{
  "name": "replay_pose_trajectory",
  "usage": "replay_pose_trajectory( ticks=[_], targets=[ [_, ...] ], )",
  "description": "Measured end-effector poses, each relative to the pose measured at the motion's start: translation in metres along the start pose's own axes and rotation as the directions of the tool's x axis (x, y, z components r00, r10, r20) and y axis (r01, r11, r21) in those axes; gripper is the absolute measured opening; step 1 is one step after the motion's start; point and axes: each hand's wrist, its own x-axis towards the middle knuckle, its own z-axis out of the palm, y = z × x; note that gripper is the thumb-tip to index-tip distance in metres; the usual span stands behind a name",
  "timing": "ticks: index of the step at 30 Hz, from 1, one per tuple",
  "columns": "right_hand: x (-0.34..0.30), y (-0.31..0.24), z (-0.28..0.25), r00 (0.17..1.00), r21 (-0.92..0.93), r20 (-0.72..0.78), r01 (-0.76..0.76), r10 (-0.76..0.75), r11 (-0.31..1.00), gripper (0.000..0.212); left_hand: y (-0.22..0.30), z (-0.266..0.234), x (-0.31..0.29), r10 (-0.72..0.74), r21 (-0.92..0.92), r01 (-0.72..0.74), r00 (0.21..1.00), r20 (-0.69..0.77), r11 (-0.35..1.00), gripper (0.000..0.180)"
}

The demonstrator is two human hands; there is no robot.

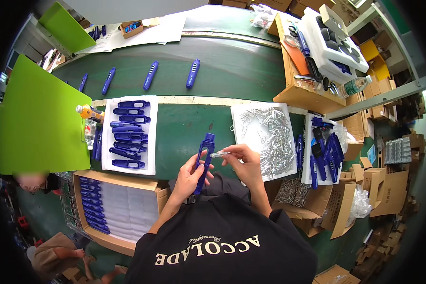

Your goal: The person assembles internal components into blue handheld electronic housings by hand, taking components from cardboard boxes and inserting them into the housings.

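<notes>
My left hand is closed round a blue pen-shaped plastic casing with a long oval opening in its side. The casing stands tilted, its narrower end up and away from me. Between thumb and fingers, my right hand pinches a small clear, shiny piece close beside the opening. Whether that piece touches the casing I cannot tell. To the right, a white foam tray holds a heap of similar clear, shiny pieces. On the left, a white foam tray carries a column of blue casings.
Several blue casings stand spaced along the green belt beyond. A carton with more casings is at lower left. Bottles and a green panel lie left; a foam tray of blue parts and a wooden shelf right.
</notes>
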Motion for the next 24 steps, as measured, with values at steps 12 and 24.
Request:
replay_pose_trajectory(
  ticks=[12, 24],
  targets=[
    [0.014, -0.017, 0.028, 0.98, -0.349, 0.034, 0.194, -0.194, 0.917, 0.015, 0.01, 0.006, -0.009, 0.044, 0.074, -0.046, 0.999, 0.033, 0.996, 0.043],
    [0.008, -0.003, 0.046, 0.931, -0.364, -0.212, 0.207, -0.297, 0.908, 0.016, 0.008, 0.015, -0.005, 0.071, 0.084, -0.072, 0.997, 0.016, 0.994, 0.028]
  ],
)
